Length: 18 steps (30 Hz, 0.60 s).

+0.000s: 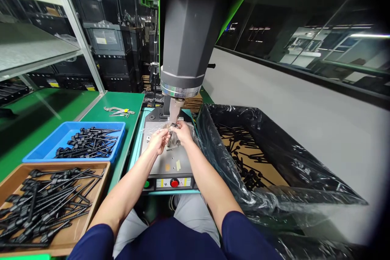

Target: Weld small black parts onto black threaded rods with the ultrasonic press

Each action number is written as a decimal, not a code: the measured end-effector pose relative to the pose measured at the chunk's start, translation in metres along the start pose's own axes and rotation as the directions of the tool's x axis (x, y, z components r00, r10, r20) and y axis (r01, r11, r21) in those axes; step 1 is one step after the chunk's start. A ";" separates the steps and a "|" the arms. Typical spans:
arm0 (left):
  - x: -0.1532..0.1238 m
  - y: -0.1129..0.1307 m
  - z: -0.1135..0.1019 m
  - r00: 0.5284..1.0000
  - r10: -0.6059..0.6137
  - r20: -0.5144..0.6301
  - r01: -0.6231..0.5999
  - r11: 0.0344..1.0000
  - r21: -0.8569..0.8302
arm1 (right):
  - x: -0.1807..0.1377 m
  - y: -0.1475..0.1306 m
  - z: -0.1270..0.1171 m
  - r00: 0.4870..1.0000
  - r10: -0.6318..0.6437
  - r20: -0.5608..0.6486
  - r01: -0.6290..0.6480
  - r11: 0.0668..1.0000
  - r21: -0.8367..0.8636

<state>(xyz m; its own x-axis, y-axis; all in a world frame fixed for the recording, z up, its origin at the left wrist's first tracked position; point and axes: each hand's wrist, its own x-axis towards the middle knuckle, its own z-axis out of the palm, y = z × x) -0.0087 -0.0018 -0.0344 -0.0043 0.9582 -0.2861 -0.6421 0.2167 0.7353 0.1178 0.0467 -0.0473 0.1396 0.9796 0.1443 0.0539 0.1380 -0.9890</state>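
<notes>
My left hand (160, 140) is closed, its fingertips pinched together over the metal plate of a press machine (155, 166). What they hold is too small to make out. My right hand (183, 133) grips a small black part (174, 125) right below the machine's metal horn (176, 109). Both hands almost meet there, and the fingers partly hide the part and the fixture under it. To the left, a blue tray (39, 152) and a brown tray (99, 185) hold many black rods with thick heads and thin spiral shafts.
A large bin lined with black plastic (304, 170) stands at right, with black rods on cardboard inside. Pliers and hex keys (119, 111) lie on the green table (126, 101). The machine's front carries a red button (174, 183) and a green button (146, 184).
</notes>
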 end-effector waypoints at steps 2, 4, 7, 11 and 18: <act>0.000 0.001 -0.001 1.000 -0.001 -0.006 0.001 1.000 0.006 | 0.001 -0.003 -0.006 0.995 0.028 0.099 -0.032 0.999 0.039; 0.001 0.001 -0.001 1.000 -0.004 -0.010 0.004 1.000 0.011 | 0.002 -0.004 -0.013 0.982 -0.030 0.188 0.019 0.998 0.061; 0.000 0.001 -0.002 1.000 -0.007 -0.018 0.008 1.000 0.020 | 0.004 -0.004 -0.019 0.956 -0.156 0.248 0.156 0.988 0.021; -0.001 0.002 -0.001 1.000 -0.007 -0.026 0.008 0.999 0.039 | 0.008 0.002 -0.017 0.952 -0.193 0.239 0.206 0.978 -0.029; 0.001 -0.001 -0.002 0.999 0.008 -0.031 -0.006 0.997 0.079 | -0.001 0.009 0.010 0.986 -0.127 -0.107 0.098 0.965 -0.245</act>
<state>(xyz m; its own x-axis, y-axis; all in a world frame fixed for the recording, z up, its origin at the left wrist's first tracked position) -0.0096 -0.0014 -0.0362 -0.0332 0.9538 -0.2987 -0.5792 0.2252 0.7835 0.1083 0.0487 -0.0562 0.2368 0.9328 0.2716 0.3074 0.1932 -0.9317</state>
